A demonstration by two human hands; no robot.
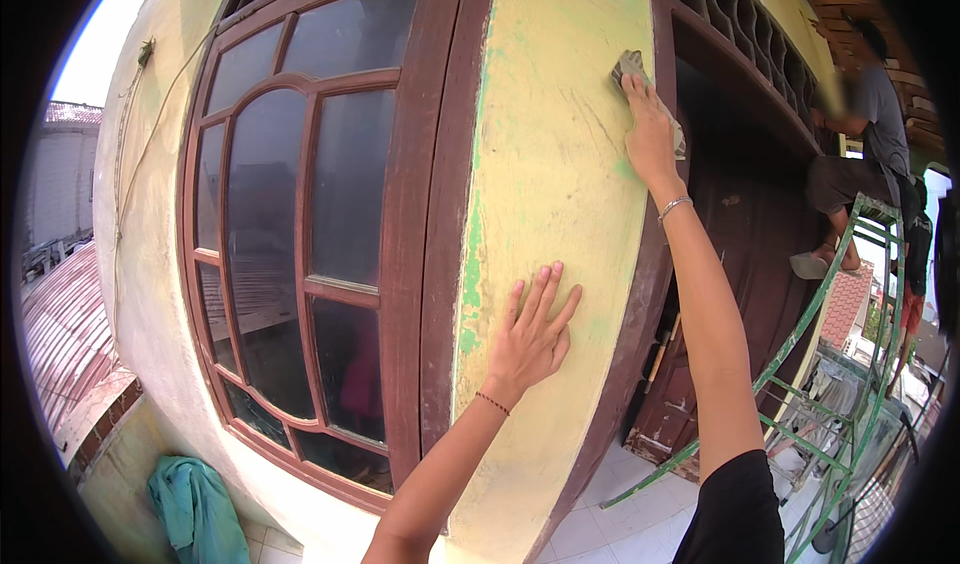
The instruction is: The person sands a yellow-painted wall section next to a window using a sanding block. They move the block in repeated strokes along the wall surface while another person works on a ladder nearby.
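Note:
A yellow painted wall strip (pixel 560 194) stands between a brown-framed window and a dark doorway, with green older paint showing along its left edge. High on this strip, next to the door frame, my right hand (pixel 650 129) presses a crumpled grey-beige sheet (pixel 630 67) against the surface. Whether that sheet is cloth or sandpaper is hard to make out, since my fingers cover its middle. Lower down, my left hand (pixel 530 339) lies flat on the yellow paint, fingers spread and holding nothing.
The brown window (pixel 270 214) is to the left. At right, a brown door (pixel 735 224) stands behind a green stepladder (pixel 850 344), where another person (pixel 880 114) sits up high. Teal cloth (pixel 198 509) lies at the lower left, and pale tiles (pixel 640 514) cover the floor.

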